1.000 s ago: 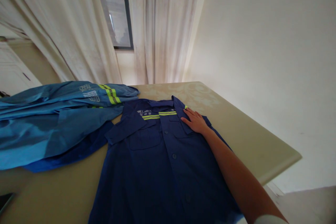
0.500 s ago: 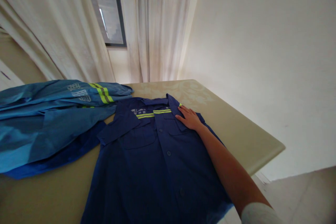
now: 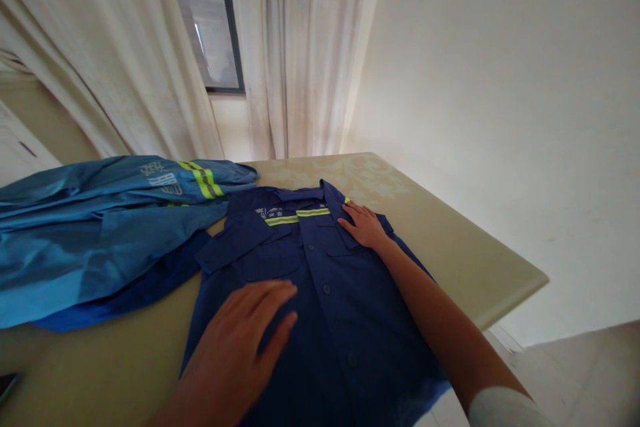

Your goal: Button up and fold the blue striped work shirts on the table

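A navy blue work shirt (image 3: 280, 260) with buttons, chest pockets, white lettering and yellow reflective stripes lies spread on the table, collar toward the far side. My right hand (image 3: 367, 225) rests flat on its right shoulder, on the folded-in sleeve, with fingers stretched out. Over the lower left front of the shirt is my left hand (image 3: 245, 330), slightly blurred, thumb apart from the fingers and nothing in it. The shirt's left sleeve lies folded across its chest. Its lower hem runs out of view.
Lighter blue work clothes (image 3: 125, 233) with yellow stripes lie heaped at the left. The cream table (image 3: 450, 253) has its corner at the right, near a white wall (image 3: 525, 113). Curtains (image 3: 310, 53) hang behind. A dark object (image 3: 7, 385) shows at the left edge.
My left hand has come into view from below, over the shirt's front. My right hand stays on the shirt's shoulder. The view has shifted slightly to the left.
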Motion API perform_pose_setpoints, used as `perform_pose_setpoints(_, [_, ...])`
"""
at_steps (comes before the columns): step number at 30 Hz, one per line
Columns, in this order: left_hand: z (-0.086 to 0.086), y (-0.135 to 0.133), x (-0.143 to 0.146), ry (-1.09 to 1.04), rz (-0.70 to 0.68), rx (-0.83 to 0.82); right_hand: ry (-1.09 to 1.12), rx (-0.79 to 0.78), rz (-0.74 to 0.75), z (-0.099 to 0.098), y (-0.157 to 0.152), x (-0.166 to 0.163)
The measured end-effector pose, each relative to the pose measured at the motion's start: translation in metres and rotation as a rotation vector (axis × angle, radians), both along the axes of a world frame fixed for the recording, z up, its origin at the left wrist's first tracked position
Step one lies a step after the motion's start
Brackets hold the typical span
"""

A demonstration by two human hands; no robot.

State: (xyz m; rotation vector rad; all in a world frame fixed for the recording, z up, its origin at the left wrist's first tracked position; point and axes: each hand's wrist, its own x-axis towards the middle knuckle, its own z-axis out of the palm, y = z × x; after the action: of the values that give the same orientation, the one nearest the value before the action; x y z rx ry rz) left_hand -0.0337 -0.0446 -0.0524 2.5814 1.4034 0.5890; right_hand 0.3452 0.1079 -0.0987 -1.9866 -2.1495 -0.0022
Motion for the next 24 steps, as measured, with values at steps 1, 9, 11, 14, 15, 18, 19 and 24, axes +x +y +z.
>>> perform_pose_setpoints(1, [-0.003,0.022,0.004,0.031,0.038,0.016,-0.019,0.001,-0.002,0.003,-0.001,-0.002])
perform_pose_setpoints(9, [-0.031,0.150,-0.029,0.107,0.508,-0.014,-0.018,-0.168,-0.005,0.010,-0.022,-0.026])
perform_pose_setpoints(11, [-0.029,0.170,-0.037,0.057,0.524,-0.100,-0.020,-0.182,-0.020,0.007,-0.021,-0.031])
perform_pose_setpoints(14, [-0.019,0.201,-0.041,0.031,0.567,-0.294,-0.026,-0.166,-0.027,0.004,-0.011,-0.034])
perform_pose_setpoints(15, [-0.015,0.208,-0.040,0.040,0.557,-0.323,-0.025,-0.164,-0.023,0.005,-0.007,-0.034])
perform_pose_setpoints(18, [-0.001,0.206,-0.027,0.079,0.494,-0.164,-0.021,-0.148,-0.016,0.006,0.001,-0.034])
perform_pose_setpoints(19, [0.003,0.195,-0.020,0.072,0.467,-0.049,-0.018,-0.139,-0.015,0.006,0.002,-0.034])
perform_pose_setpoints(24, [0.022,0.066,0.003,-0.237,0.041,0.347,-0.001,-0.093,-0.020,0.003,0.000,-0.035])
